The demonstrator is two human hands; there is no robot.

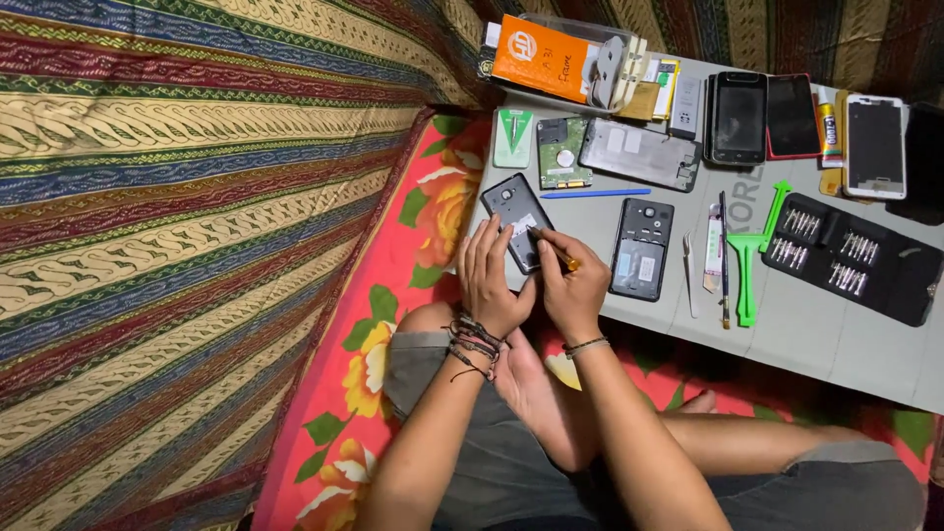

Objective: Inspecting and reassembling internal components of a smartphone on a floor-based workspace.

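Home phone-repair spot: floral mat, opened phones, screwdriver-bit kit on low board.

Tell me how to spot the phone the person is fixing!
Look at the grey mat covered in phones and tools. At its near left corner, the left hand steadies a dark opened phone while the right hand pokes it with a screwdriver. Unlike the other opened phone lying alone nearby, this one is held.
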